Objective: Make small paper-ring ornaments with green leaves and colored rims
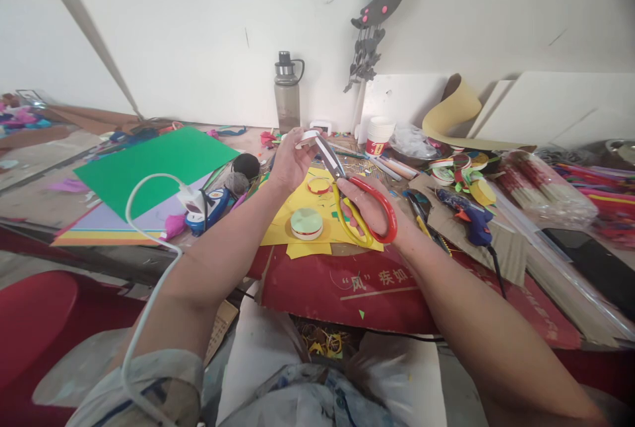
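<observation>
My left hand (292, 161) is closed on a white curved piece (308, 139), perhaps a ring cut from a paper cup, raised above the table. In my right hand (371, 201) is a pair of scissors (381, 210) with one red and one yellow handle. Its blades point up and left, their tips at the white piece; whether they cut into it I cannot tell. Below, on yellow paper (278, 225), lie a round piece with a pale green top (306, 223) and a red-edged ring (318, 185), among small green scraps.
A red cardboard sheet (307, 288) lies along the front edge. To the right are a blue glue gun (466, 215), a black phone (590, 262) and stacked paper cups (380, 136). Leftward are green paper (153, 166) and a white cable (129, 321); a bottle (288, 96) stands behind.
</observation>
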{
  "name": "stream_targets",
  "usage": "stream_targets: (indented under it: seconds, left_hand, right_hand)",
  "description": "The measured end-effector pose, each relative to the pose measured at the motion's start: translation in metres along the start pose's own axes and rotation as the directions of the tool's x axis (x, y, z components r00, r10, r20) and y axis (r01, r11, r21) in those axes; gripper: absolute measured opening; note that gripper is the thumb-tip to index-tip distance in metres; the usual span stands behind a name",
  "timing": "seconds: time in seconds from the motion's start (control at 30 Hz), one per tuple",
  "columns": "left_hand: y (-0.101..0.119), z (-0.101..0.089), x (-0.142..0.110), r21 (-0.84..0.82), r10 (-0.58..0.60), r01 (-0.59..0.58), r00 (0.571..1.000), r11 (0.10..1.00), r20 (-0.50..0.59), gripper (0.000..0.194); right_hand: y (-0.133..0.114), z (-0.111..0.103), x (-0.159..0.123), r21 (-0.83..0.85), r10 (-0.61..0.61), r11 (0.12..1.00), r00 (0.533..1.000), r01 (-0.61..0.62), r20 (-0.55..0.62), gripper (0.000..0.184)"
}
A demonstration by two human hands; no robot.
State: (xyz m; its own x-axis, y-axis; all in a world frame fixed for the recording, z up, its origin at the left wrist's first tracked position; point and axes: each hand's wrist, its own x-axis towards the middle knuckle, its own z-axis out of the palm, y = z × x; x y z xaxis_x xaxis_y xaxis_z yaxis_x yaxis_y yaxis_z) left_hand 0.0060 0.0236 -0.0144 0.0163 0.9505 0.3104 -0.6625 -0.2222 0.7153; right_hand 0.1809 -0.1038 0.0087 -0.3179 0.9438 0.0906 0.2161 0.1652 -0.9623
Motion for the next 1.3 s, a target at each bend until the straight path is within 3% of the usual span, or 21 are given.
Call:
stream_targets:
  seconds: [0.3,0.43,0.53,0.7,0.97,1.3]
  left_hand:
    - [0.0,0.0,0.0,-0.001,-0.017,0.017,1.0,1.0,-0.005,0.014]
    - [0.001,-0.001,0.0,0.025,-0.008,0.008,1.0,1.0,-0.025,0.012]
    - [0.002,-0.002,0.001,0.028,0.0,0.0,1.0,1.0,-0.016,0.012]
    - [0.002,-0.002,0.0,0.027,0.03,-0.03,1.0,0.999,-0.005,0.014]
    - [0.002,0.008,-0.006,0.081,0.031,-0.028,0.999,0.996,-0.039,0.016]
    - [-0.001,0.006,-0.005,0.06,0.045,-0.043,0.999,0.997,-0.02,0.019]
  right_hand:
    - [0.004,0.004,0.003,0.091,0.061,0.994,0.998,-0.058,-0.029,0.042]
    - [0.01,0.004,0.006,0.158,0.004,0.987,1.0,-0.007,0.018,0.051]
    - [0.011,0.004,0.006,0.148,-0.042,0.988,0.998,0.036,0.039,0.054]
    - [0.005,0.005,0.001,0.066,0.009,0.998,0.995,-0.016,0.103,0.052]
    - [0.011,0.007,0.0,0.059,0.002,0.998,1.0,-0.001,-0.012,0.054]
    - [0.006,0.008,0.0,0.035,0.059,0.998,0.998,-0.058,-0.033,0.035]
